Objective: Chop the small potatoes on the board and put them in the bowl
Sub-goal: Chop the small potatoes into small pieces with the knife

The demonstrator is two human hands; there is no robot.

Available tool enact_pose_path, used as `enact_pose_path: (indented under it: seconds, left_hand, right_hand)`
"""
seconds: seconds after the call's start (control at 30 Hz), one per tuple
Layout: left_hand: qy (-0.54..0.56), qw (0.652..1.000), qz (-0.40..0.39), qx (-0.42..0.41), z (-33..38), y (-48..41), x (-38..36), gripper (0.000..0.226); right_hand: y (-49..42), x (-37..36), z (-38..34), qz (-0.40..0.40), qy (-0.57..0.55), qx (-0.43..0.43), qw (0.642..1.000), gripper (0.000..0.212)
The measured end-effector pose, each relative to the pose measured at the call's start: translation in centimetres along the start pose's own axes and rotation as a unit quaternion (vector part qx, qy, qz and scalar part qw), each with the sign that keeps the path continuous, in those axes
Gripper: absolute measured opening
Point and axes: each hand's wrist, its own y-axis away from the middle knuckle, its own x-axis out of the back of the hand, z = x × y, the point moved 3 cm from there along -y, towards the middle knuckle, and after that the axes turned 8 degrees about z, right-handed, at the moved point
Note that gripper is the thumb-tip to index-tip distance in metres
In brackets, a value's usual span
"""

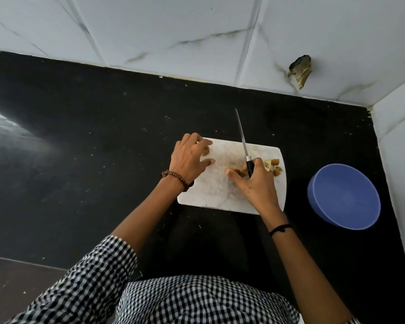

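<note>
A white cutting board (211, 188) lies on the black counter. My right hand (255, 183) grips the black handle of a knife (243, 141), whose blade points away toward the wall; its thumb is stretched out to the left. Chopped brown potato pieces (273, 167) sit at the board's right edge, and a few more lie under my right hand's fingers. My left hand (188, 160) rests on the board's far left corner, its fingers over a small potato (205, 151). A blue bowl (344, 197) stands to the right of the board; nothing shows inside it.
The black counter (91, 148) stretches wide to the left of the board. A white tiled wall (197, 38) runs along the back and another closes the right side just beyond the bowl. The wall has a broken hole (300, 69) at the back right.
</note>
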Motion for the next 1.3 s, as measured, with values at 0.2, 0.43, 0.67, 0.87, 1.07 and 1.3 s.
enact_pose_path:
  seconds: [0.2,0.43,0.67,0.87,1.07,1.3]
  left_hand:
    - [0.175,0.98,-0.061,-0.073,3.0,2.7,-1.1,0.05]
    - [0.158,0.987,-0.034,0.005,3.7,3.0,-2.2,0.033]
    - [0.106,0.994,-0.006,-0.018,3.7,3.1,-3.0,0.038]
    - [0.08,0.997,0.017,-0.011,3.8,2.9,-3.4,0.029]
    - [0.084,0.996,0.014,0.018,4.0,2.0,-3.4,0.026]
    - [0.098,0.994,0.025,0.049,4.3,2.2,-2.9,0.025]
  right_hand:
    - [-0.7,-0.1,0.5,-0.023,-0.014,-0.031,0.999,0.051]
    - [-1.1,-0.1,0.6,-0.029,0.013,-0.011,0.999,0.049]
    - [0.0,0.3,1.8,0.008,-0.022,-0.021,0.999,0.041]
    - [2.8,0.8,3.5,0.001,0.004,-0.008,1.0,0.041]
    - [3.9,1.2,3.5,-0.006,0.002,-0.005,1.0,0.039]
    - [5.0,0.4,2.7,-0.014,0.034,0.026,0.999,0.029]
